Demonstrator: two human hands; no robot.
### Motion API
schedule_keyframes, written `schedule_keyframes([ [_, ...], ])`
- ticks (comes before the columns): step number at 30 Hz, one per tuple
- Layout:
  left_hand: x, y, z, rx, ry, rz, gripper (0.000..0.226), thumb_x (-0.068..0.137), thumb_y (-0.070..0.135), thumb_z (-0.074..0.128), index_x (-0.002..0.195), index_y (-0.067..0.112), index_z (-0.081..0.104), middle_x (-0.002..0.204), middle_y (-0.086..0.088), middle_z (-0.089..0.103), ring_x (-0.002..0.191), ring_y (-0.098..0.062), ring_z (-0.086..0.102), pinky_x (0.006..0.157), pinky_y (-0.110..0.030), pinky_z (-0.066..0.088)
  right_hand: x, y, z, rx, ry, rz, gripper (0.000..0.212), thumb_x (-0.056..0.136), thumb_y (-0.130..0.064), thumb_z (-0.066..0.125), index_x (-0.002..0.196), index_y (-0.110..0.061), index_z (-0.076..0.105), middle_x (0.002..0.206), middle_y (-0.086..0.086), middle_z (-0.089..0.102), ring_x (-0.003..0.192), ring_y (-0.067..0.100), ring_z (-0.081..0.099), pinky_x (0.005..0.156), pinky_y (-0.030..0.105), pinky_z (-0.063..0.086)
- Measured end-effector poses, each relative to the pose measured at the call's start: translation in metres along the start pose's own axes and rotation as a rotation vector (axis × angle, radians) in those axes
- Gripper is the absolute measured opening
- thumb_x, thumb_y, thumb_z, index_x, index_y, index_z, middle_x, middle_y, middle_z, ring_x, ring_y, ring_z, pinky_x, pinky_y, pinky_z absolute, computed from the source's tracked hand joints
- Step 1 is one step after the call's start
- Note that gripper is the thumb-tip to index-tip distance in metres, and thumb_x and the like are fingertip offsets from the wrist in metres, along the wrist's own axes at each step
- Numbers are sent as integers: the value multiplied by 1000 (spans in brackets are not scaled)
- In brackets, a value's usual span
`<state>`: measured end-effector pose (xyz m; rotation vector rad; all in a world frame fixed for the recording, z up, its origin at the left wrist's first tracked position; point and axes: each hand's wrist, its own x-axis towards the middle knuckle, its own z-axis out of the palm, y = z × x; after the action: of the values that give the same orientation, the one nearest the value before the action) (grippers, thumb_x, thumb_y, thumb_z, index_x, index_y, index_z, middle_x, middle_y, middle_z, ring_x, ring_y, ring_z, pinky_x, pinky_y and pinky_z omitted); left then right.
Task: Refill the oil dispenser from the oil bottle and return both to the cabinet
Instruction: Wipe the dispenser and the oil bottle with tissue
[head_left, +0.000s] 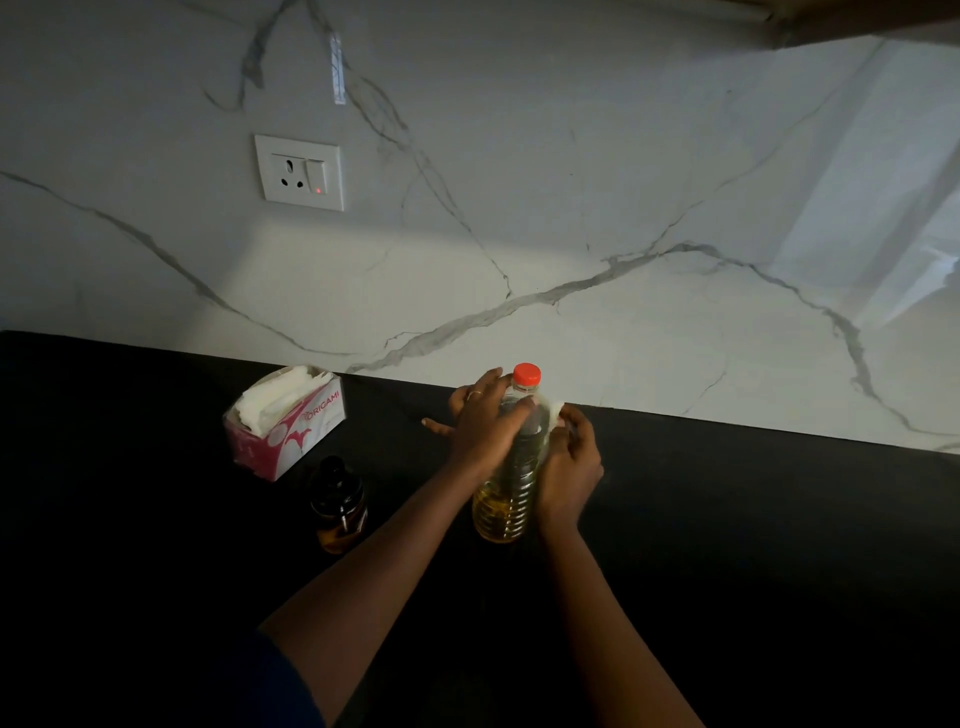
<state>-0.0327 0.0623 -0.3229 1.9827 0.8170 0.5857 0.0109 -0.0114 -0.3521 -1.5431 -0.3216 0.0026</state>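
Wiping looks like the step in hand: the left hand (483, 426) grips the bottle (511, 501) round its shoulder, fingers curled over the front and thumb stuck out to the left; the right hand (569, 467) lies against the bottle's right side, its fingers bent and pinching a white tissue (556, 410) to the plastic just below the neck. The bottle stands upright on the black counter (753, 519), near the marble wall; its red cap (527, 375) is on; yellow oil fills only the lower part. The dispenser (337, 506) stands apart to the left, nearer the person, just in front of a pink tissue box (288, 421); its dark top looks closed, and amber oil shows in its lower half, though the gloom hides how full it is.

Judging by that, the pouring is probably done: both look capped, neither is tilted, and the tissue suggests drips being cleaned off. What is left is the putting away; both sit on the counter, so neither has gone to the cabinet; the wooden edge (857, 21) at the top right may be it, but no door or shelf shows. The tissue will need dropping first, and an oily bottle could slip in the lift.
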Motion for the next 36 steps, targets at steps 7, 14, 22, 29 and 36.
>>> schedule_keyframes([
  [7, -1, 3, 8, 35, -19, -27, 47, 92, 49, 43, 131, 23, 46, 144, -4, 35, 144, -18, 7, 105, -63, -20, 1, -10, 11, -93, 13, -130, 30, 97, -11, 45, 126, -8, 52, 100, -6, 58, 85, 3, 57, 67, 2, 43],
  [14, -3, 6, 10, 49, -33, -25, 46, 93, 48, 43, 133, 24, 43, 146, -6, 32, 144, -20, 4, 105, -61, -22, 19, 9, -1, 68, -17, 98, 29, 94, -1, 40, 105, -7, 65, 93, 6, 68, 83, 16, 64, 70, 19, 54],
  [22, 0, 1, 10, 91, -7, -2, 45, 93, 49, 43, 129, 23, 47, 144, -6, 35, 143, -20, 7, 105, -62, -21, -21, 87, -1, -195, -49, 465, 30, 95, -13, 42, 118, -11, 61, 107, 7, 66, 96, 17, 61, 80, 29, 48],
  [29, 4, -1, 16, 109, 26, 19, 43, 91, 51, 45, 125, 24, 50, 137, 0, 45, 142, -19, 11, 103, -65, -18, -29, 83, 5, -148, 21, 636, 36, 94, -12, 39, 125, -13, 56, 117, 8, 63, 105, 21, 59, 91, 37, 49],
  [36, 6, -2, 12, 108, 44, 16, 38, 92, 49, 45, 119, 23, 52, 125, 6, 54, 140, -20, 16, 102, -67, -17, -16, 10, 15, 182, 178, 378, 25, 97, -11, 39, 111, -14, 59, 95, -3, 61, 80, 6, 59, 63, 16, 45],
])
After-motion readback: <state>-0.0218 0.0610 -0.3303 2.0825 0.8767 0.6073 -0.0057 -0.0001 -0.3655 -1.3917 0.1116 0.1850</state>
